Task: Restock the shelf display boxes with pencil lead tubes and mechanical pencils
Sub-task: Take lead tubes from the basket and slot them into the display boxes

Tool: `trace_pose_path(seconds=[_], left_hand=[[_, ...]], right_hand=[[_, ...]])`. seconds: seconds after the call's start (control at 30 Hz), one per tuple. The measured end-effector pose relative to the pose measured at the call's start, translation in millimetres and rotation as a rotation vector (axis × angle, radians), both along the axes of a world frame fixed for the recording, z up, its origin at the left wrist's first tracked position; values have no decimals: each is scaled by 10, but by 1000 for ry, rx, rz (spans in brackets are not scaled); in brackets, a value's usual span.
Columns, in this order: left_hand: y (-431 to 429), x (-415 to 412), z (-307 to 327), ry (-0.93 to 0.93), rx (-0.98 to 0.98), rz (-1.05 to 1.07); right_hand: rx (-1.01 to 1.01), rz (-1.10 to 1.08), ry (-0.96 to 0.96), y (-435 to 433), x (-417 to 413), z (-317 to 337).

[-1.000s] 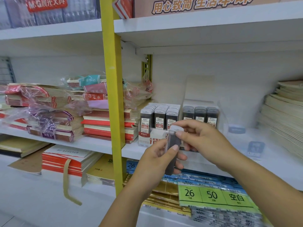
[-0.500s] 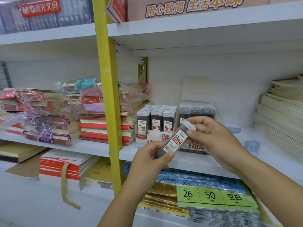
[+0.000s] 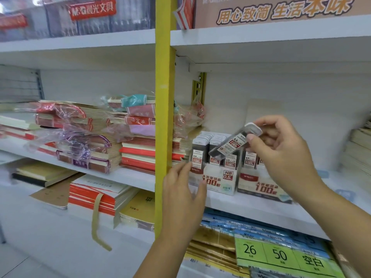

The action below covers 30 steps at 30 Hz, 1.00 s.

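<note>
White metal shelving fills the view, its boards split by a yellow upright (image 3: pixel 163 117); on the middle shelf (image 3: pixel 251 209), right of that post, two white display boxes stand side by side against the pale back wall; the left display box (image 3: pixel 217 182), marked HB 0.5, is packed with upright lead tubes in rows, and the right display box (image 3: pixel 261 184) holds more tubes, partly hidden by the arm; the right hand (image 3: pixel 281 149) pinches a pencil lead tube (image 3: pixel 233 142) by its white cap end between thumb and fingers, the tube tilted, its dark lower end pointing down-left over the left box's rows, clear of them; the left hand (image 3: pixel 184 189) is spread loosely, fingers straight, at the left front corner of the left box, though whether it touches the card cannot be told; left of the post lie plastic-wrapped notebook bundles (image 3: pixel 84 137) and a red-and-white exercise book stack (image 3: pixel 144 151); the shelf below carries red-edged pads (image 3: pixel 94 195) and green price labels (image 3: pixel 281 255) reading 26 and 50; an orange-lettered banner (image 3: pixel 281 9) sits on the top shelf; a cream paper stack (image 3: pixel 361 149) blurs at the right edge.
</note>
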<state>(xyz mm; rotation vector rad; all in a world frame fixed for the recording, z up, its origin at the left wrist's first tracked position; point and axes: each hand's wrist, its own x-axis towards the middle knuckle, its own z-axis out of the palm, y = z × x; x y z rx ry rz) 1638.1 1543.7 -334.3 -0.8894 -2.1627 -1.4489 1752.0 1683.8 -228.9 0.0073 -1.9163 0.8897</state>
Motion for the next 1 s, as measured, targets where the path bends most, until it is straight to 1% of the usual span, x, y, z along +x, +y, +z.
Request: trace_pose_path(seconds=[0.1, 0.2, 0.27, 0.4, 0.53, 0.6, 0.67, 0.73, 0.8, 0.83, 0.9, 0.97, 1.0], left_hand=[[-5, -69, -84, -9, -78, -9], [7, -101, -145, -21, -73, -13], [14, -119, -163, -21, -74, -24], [13, -162, -198, -23, -65, -55], [-7, -176, -192, 13, -36, -75], [-28, -184, -184, 19, -35, -100], [-58, -182, -189, 36, -27, -125], [-122, -132, -216, 66, -1, -111], [-200, -25, -295, 98, 23, -86], [-236, 47, -375, 117, 5, -91], [-301, 216, -625, 127, -117, -165], [-362, 360, -1012, 61, -324, -293], [-403, 425, -1249, 6, -444, -355]], right_hand=[[204, -80, -83, -134, -219, 73], [352, -114, -162, -245, -417, 108], [387, -160, -241, -256, -552, 142], [390, -222, -406, -194, -760, 148], [630, -419, -414, -180, -856, 71], [672, -474, -412, -199, -851, 59], [699, -482, -399, -244, -782, 26], [646, -411, -300, -322, -587, -60], [456, -241, -198, -427, -254, -250], [339, -140, -183, -478, -60, -404], [111, -2, -236, -543, 278, -801], [-92, 19, -377, -496, 522, -1322], [-182, 2, -478, -428, 618, -1641]])
